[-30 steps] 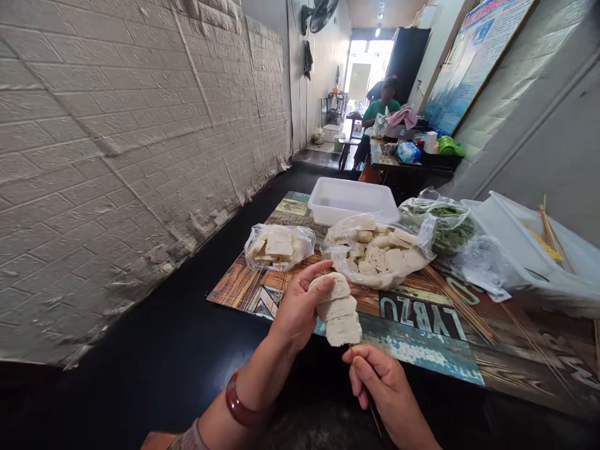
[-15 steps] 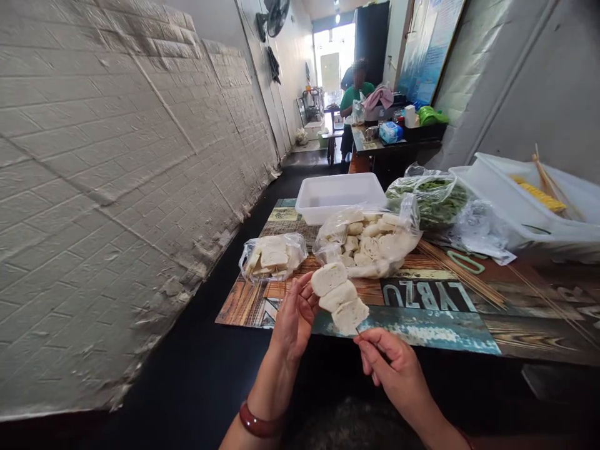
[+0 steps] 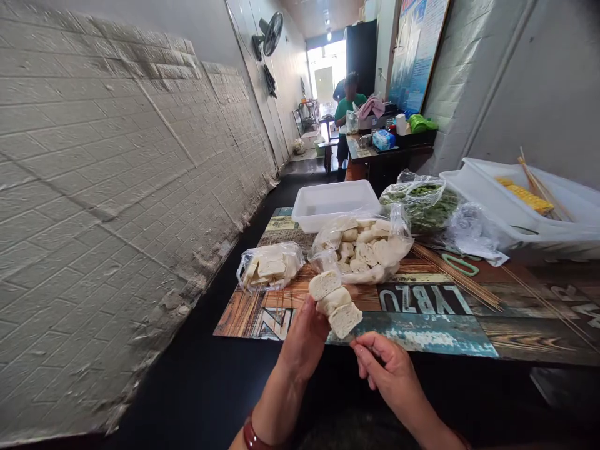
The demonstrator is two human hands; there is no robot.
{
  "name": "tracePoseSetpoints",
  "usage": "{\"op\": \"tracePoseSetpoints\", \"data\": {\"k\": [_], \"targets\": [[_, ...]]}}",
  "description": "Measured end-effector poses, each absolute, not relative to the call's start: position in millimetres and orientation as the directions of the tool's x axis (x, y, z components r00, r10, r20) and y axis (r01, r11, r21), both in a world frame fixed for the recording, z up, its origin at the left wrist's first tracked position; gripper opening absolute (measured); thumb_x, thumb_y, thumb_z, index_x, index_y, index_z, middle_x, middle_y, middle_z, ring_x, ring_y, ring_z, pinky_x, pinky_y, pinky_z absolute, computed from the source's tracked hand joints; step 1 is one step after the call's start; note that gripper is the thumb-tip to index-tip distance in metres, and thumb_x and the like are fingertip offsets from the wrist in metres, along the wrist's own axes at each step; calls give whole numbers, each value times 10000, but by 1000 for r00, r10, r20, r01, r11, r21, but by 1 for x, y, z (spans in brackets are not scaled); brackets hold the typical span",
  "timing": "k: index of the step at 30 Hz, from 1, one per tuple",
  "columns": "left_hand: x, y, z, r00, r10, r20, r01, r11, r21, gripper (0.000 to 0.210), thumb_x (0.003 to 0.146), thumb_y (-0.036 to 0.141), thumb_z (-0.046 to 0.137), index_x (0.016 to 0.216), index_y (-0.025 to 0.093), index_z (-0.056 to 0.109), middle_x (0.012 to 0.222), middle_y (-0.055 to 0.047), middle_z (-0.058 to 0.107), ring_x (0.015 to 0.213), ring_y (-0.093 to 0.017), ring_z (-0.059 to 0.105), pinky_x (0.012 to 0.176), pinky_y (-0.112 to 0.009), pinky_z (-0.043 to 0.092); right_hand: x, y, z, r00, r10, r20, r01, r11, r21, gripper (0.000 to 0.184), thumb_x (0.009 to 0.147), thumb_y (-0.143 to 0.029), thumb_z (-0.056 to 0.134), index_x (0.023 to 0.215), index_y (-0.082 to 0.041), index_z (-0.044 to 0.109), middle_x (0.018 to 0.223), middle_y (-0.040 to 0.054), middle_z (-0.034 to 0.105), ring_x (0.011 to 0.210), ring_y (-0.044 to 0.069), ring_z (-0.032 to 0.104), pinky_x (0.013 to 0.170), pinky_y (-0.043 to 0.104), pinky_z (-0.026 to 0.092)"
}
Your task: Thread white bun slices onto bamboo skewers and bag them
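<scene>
Brick-patterned wall [image 3: 117, 187] runs left of the table [image 3: 422, 340]. Over the table's near edge, the left hand [image 3: 304, 340] grips three white slices [image 3: 335, 303] from their left side; the right hand [image 3: 382, 362] pinches their skewer [image 3: 351, 340] just below. One bag [image 3: 270, 265] lies by the left edge, a tub [image 3: 323, 222] near the far edge.

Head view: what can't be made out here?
Head view: some fingers of the left hand, behind the white slices.
Head view: part of the bangle, cut off by bottom edge.
Head view: most lettering on the wall board, too small.
Head view: end of the white tub, cut by right edge.
</scene>
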State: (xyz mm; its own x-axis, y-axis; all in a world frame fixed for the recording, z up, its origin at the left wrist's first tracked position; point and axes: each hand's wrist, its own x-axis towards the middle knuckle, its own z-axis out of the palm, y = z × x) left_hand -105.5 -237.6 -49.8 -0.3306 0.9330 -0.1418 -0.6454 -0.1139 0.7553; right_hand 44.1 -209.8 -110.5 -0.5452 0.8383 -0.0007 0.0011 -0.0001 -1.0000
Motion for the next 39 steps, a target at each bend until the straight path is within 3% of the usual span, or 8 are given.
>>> {"op": "tracePoseSetpoints", "data": {"k": [6, 14, 16, 21, 27, 31, 35, 39], "targets": [[-107, -237, -47, -359, 916, -179, -650, -108, 752, 363, 834, 316, 687, 1141, 122, 664, 1027, -120, 751, 1020, -276, 684, 933, -404, 519, 44, -213, -114, -579, 815, -42, 31, -29, -999, 298, 881, -431, 575, 903, -155, 685, 549, -32, 584, 389, 101, 485, 398, 205, 390], [-115, -242, -53, -418, 891, -180, -675, -171, 718, 350, 831, 331, 692, 1107, 119, 658, 966, -104, 751, 950, -259, 699, 918, -403, 519, 44, -214, -120, -499, 859, 113, 95, 184, -978, 293, 868, -432, 594, 861, -171, 727, 519, -26, 561, 450, 137, 546, 508, 248, 457], [-119, -244, -56, -406, 894, -188, -691, -165, 704, 391, 825, 379, 697, 1123, 129, 658, 996, -107, 746, 944, -249, 697, 905, -388, 520, 43, -213, -119, -513, 856, 59, 71, 110, -991, 318, 875, -466, 599, 860, -170, 715, 489, -39, 529, 434, 121, 494, 474, 231, 410], [-135, -251, -64, -406, 905, -126, -700, -219, 679, 417, 837, 452, 670, 1139, 164, 653, 1171, -123, 700, 977, -221, 678, 895, -356, 510, 42, -210, -110, -536, 823, -190, -121, -298, -947, 415, 836, -576, 649, 879, -164, 661, 472, -75, 447, 416, 69, 306, 388, 181, 224], [-154, -265, -68, -509, 857, -80, -606, -291, 740, 410, 860, 448, 637, 1162, 171, 642, 1169, -132, 692, 968, -218, 673, 876, -357, 512, 36, -212, -98, -531, 819, -220, -213, -380, -900, 422, 769, -571, 738, 799, -159, 646, 455, -84, 410, 422, 48, 231, 389, 181, 180], [-174, -281, -65, -640, 766, -53, -477, -342, 810, 406, 812, 461, 686, 1083, 159, 672, 1015, -100, 710, 832, -179, 665, 745, -302, 525, 35, -213, -98, -532, 813, -236, -168, -375, -912, 430, 756, -579, 747, 810, -163, 651, 460, -76, 428, 421, 51, 261, 385, 179, 196], [-210, -295, -63, -854, 517, 58, -168, -380, 909, 377, 762, 442, 729, 1008, 160, 686, 884, -48, 694, 730, -127, 615, 651, -234, 483, 36, -211, -99, -541, 812, -219, -132, -339, -932, 417, 784, -573, 724, 856, -167, 660, 455, -66, 457, 401, 57, 294, 372, 183, 219], [-253, -297, -67, -906, 358, 225, 168, -185, 968, 387, 798, 448, 673, 1067, 170, 657, 959, -57, 671, 829, -157, 621, 732, -268, 491, 31, -213, -96, -595, 783, -181, -95, -293, -952, 420, 810, -574, 694, 888, -163, 661, 442, -66, 461, 379, 61, 301, 364, 188, 207]]}}
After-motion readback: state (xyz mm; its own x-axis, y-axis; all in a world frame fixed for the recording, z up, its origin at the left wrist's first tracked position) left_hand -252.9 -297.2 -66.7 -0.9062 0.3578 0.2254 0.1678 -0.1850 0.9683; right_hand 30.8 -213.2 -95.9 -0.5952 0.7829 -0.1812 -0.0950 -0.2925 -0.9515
